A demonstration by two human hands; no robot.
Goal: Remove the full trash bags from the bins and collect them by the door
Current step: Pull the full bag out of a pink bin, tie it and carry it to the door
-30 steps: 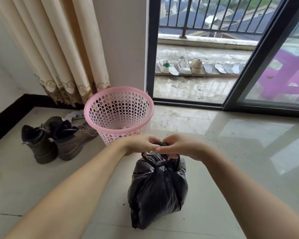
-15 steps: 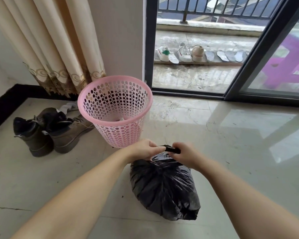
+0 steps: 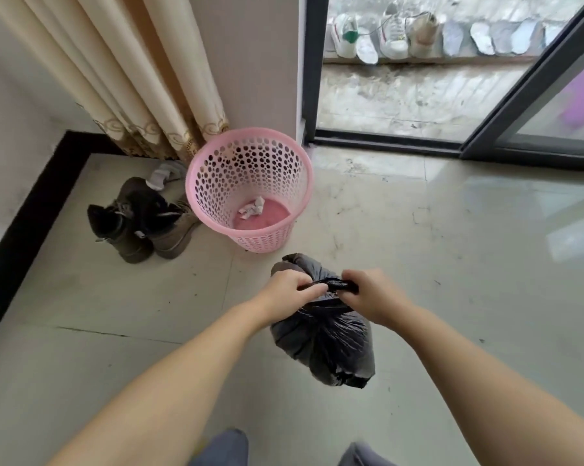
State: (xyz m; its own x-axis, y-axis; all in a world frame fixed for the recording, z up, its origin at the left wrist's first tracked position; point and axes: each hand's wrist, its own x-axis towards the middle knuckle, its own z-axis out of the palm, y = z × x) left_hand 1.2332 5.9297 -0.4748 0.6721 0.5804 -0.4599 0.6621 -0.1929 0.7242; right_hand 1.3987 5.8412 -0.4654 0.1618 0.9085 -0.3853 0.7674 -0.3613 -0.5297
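A person's left hand (image 3: pixel 292 290) and right hand (image 3: pixel 368 294) close tightly around the twisted neck of a full black trash bag (image 3: pixel 324 338), which appears to hang just off the tiled floor (image 3: pixel 452 264), on the near side of a pink perforated bin (image 3: pixel 250 190). The bin, out of its liner, holds only a scrap of crumpled white paper (image 3: pixel 252 208); a pair of dark boots (image 3: pixel 139 220) sits to the bin's left, and the open sliding door (image 3: pixel 536 85) lies beyond the bin to its right. The bag looks soft, bulging and moderately weighted, its thin film likely slippery and prone to tearing, so the gathered neck between the fists seems the safest place to carry it from.
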